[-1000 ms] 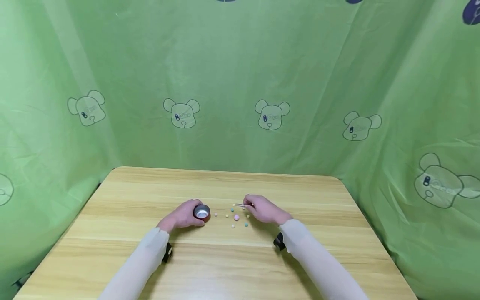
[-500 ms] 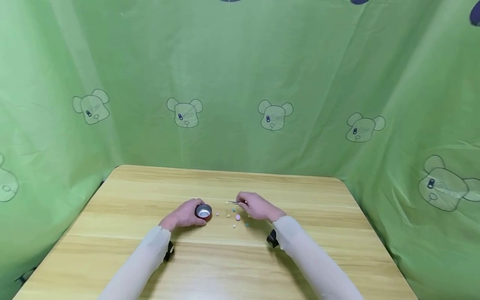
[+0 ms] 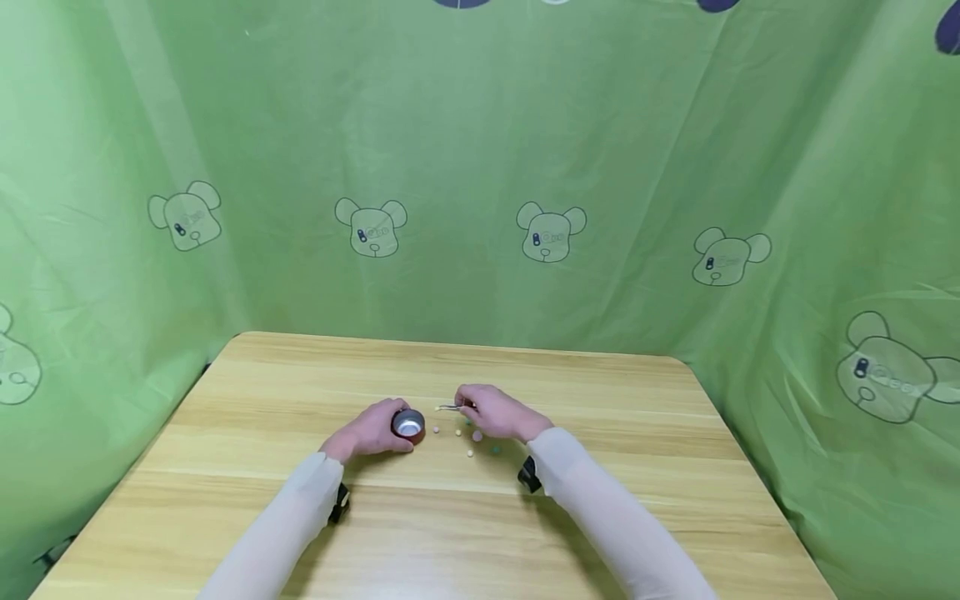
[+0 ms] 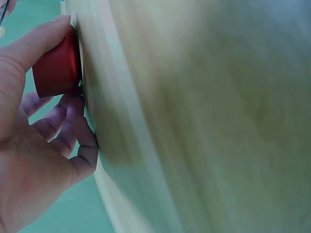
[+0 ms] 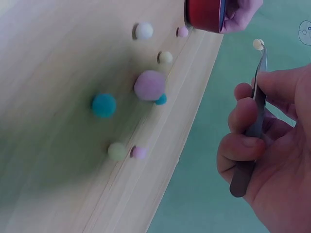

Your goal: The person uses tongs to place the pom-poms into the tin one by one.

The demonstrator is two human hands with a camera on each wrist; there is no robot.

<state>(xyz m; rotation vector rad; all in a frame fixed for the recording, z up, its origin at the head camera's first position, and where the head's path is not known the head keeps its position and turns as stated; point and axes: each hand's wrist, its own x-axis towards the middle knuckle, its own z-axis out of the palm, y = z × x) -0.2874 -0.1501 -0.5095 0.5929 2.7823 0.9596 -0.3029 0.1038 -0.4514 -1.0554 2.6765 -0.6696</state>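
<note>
My left hand holds a small round red tin on the table, thumb on one side and fingers round the other. In the head view the tin's open top shows a bare silver inside. My right hand grips a pair of tweezers, pinched between thumb and fingers. At the tweezers' curved tips a small pale yellow pompom is held up off the table, to the right of the tin. Below this hand lie several loose pompoms, among them a large pink one and a blue one.
The light wooden table carries everything. A white pompom and a small pink pompom lie nearest the tin. Green curtain with bear drawings hangs behind the table and along both sides.
My right hand has moved left toward the tin, carrying the tweezers and the yellow pompom. The left hand has stayed around the tin.
</note>
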